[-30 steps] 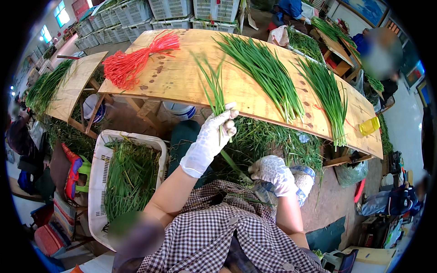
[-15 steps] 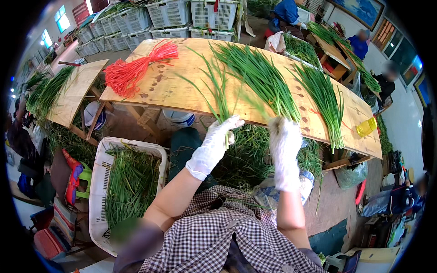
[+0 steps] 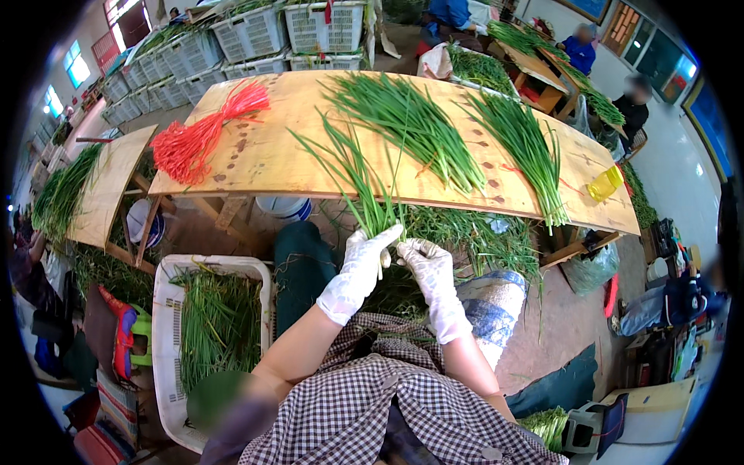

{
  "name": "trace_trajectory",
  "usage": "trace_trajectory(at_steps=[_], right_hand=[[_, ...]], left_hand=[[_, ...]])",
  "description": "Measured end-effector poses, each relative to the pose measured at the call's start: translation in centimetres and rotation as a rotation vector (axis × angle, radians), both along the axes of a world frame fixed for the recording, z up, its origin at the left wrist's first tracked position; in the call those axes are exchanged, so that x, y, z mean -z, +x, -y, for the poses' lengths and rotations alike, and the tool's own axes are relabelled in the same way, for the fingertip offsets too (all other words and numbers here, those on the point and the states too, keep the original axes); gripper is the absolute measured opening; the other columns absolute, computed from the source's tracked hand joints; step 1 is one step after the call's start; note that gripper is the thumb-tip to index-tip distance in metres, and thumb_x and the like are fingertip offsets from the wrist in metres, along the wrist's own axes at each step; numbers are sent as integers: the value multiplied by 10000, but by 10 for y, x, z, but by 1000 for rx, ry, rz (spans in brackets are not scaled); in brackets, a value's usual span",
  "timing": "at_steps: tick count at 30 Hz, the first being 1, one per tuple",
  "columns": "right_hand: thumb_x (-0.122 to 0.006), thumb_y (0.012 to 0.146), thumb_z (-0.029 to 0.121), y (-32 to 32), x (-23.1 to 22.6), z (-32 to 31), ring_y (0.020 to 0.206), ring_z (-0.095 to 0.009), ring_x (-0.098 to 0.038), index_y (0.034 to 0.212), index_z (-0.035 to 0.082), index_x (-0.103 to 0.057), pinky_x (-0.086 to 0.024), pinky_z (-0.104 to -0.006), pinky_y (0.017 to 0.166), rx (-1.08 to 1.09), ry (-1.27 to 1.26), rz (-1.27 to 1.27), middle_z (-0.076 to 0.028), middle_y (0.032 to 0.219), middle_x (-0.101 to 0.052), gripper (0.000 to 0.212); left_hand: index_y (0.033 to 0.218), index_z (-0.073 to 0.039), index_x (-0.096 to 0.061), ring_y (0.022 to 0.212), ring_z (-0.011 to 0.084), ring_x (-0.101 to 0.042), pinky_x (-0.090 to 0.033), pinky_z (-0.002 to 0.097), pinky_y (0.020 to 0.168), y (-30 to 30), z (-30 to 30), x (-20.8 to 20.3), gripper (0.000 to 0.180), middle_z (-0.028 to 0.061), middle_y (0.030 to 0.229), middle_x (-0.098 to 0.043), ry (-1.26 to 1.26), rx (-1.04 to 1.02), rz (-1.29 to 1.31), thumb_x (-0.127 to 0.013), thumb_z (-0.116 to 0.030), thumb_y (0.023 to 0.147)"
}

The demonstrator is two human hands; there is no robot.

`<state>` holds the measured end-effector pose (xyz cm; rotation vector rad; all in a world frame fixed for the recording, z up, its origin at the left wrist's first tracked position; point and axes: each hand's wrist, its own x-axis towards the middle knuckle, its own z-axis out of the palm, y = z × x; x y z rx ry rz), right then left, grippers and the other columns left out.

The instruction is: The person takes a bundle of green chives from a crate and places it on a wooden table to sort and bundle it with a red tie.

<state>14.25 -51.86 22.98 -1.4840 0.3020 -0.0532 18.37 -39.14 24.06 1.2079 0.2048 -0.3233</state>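
My gloved left hand (image 3: 358, 267) is closed round the lower stems of a thin bunch of green chives (image 3: 358, 174), just off the table's near edge. The leaves fan up and away over the wooden tabletop (image 3: 260, 170). Close beside it, my gloved right hand (image 3: 434, 279) has its fingers pinched together at the stem ends; what they hold is too small to make out. Beyond lies a larger pile of chives (image 3: 411, 128), and another bunch of chives (image 3: 527, 147) rests to its right. A bundle of red plastic ties (image 3: 190, 147) lies at the table's left.
A white plastic crate (image 3: 161, 333) of loose greens stands at my left. Loose greens (image 3: 473, 240) are heaped under the table. A yellow container (image 3: 604, 183) sits near the right end. Stacked crates (image 3: 325, 27) line the back, and people work at far tables.
My right hand has come from the larger pile to beside my left hand. The bunch in my left hand looks fuller. The view has shifted, so the table appears farther left.
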Motion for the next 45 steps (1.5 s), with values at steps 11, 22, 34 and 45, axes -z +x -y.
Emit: trace_trajectory(at_steps=[11, 22, 34, 45], right_hand=[[-696, 771, 291, -8, -7, 53, 762, -280, -662, 937, 134, -681, -523, -387, 678, 75, -1281, 217, -116, 824, -676, 229], [-567, 768, 112, 108, -77, 61, 618, -208, -648, 745, 122, -622, -493, -347, 512, 555, -1537, 241, -67, 651, -625, 60], [-596, 755, 114, 109, -53, 66, 664, -223, -653, 738, 99, -661, -490, -343, 550, 420, -1575, 220, -78, 696, -644, 69], [-580, 886, 268, 46, -78, 57, 565, -127, -589, 815, 68, -685, -481, -225, 545, 156, -517, 40, -31, 598, -598, 237]], left_hand=[[1057, -42, -571, 850, 220, -624, -504, 406, 867, 19, -50, -96, 200, 69, 889, -619, -678, 60, 189, -518, -201, 947], [851, -143, -518, 452, 28, -336, -325, 172, 431, 26, -32, -20, 90, -76, 573, -362, -719, 123, -15, -561, -151, 929], [1044, -71, -549, 446, 51, -396, -404, 207, 448, 19, -18, -20, 148, -47, 602, -437, -568, 7, -76, -554, -174, 937], [901, -137, -552, 479, 55, -415, -362, 222, 465, 19, -25, -20, 94, -1, 778, -617, -448, -83, -68, -616, -206, 888]])
